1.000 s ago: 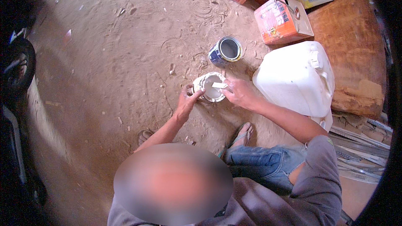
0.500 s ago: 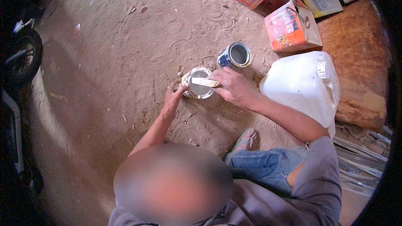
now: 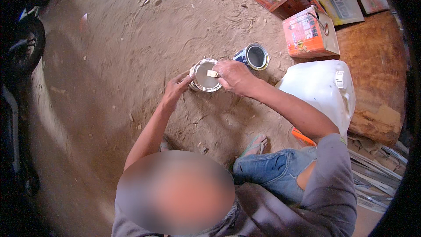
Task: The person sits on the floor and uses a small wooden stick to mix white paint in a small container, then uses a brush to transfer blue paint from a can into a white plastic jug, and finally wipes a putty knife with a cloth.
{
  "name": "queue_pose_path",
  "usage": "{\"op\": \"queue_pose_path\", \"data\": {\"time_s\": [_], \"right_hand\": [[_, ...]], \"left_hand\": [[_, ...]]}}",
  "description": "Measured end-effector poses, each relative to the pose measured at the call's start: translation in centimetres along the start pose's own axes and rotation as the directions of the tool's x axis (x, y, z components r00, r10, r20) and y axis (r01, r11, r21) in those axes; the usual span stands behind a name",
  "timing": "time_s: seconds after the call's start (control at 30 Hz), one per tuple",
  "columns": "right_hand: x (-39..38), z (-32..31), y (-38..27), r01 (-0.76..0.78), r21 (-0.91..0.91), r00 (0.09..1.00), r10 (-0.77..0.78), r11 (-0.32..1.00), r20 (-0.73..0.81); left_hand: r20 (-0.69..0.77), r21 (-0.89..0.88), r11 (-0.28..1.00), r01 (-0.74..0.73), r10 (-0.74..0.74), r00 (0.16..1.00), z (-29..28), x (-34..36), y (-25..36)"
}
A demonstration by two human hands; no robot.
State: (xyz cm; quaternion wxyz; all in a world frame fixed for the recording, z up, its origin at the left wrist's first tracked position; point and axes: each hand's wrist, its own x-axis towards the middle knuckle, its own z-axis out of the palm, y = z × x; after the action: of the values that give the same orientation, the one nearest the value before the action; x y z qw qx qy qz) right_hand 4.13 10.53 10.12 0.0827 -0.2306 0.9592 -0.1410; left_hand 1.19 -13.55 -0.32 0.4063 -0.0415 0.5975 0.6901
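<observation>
My left hand (image 3: pixel 176 88) grips the side of an open, paint-smeared white can (image 3: pixel 199 83) of pale grey-white liquid, thumb near its rim. My right hand (image 3: pixel 237 79) is closed on a short, flat, pale stick (image 3: pixel 211 73) over the can's mouth, its fingers covering part of the stick. Just behind and right of these, an open blue can (image 3: pixel 240 56) with a dark grey interior rests on the dirt ground.
A white jerrycan (image 3: pixel 311 87) stands at right, beside a brown wooden board (image 3: pixel 375 79). Orange square tins (image 3: pixel 302 33) and a yellow tin (image 3: pixel 342 4) sit at the back right. Metal strips (image 3: pixel 377 175) lie lower right. A motorcycle wheel (image 3: pixel 30 46) is at the left edge.
Both hands and the white can have shifted away from me. Less of the stick shows past my right fingers. The surroundings appear shifted rightward in the picture.
</observation>
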Motion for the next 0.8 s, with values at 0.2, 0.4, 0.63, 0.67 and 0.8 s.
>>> {"op": "queue_pose_path", "data": {"time_s": [0.2,0.4,0.63,0.67,0.8], "right_hand": [[-0.9,0.5,-0.6,-0.175,0.088,0.978,0.163,0.981,0.128],[-1.1,1.2,-1.6,-0.305,0.382,0.947,0.32,0.872,0.025],[-1.0,0.3,-1.7,-0.471,0.466,0.866,0.494,0.749,0.082],[-0.7,-0.3,-1.7,-0.508,0.461,0.85,0.511,0.728,0.13],[-0.3,-1.8,-1.0,-0.055,0.076,0.99,0.065,0.996,-0.124]], "left_hand": [[-0.013,-0.153,0.987,-0.052,0.051,0.999,0.9,-0.8,-0.5],[-0.097,-0.165,0.981,-0.101,0.086,0.992,2.5,-2.0,-0.4],[-0.023,-0.194,0.961,-0.198,0.197,0.98,2.3,-1.9,-1.1],[-0.023,-0.195,0.961,-0.196,0.196,0.98,2.4,-1.9,-1.1],[-0.114,-0.178,0.943,-0.282,0.264,0.958,2.9,-1.7,-1.4]]}}
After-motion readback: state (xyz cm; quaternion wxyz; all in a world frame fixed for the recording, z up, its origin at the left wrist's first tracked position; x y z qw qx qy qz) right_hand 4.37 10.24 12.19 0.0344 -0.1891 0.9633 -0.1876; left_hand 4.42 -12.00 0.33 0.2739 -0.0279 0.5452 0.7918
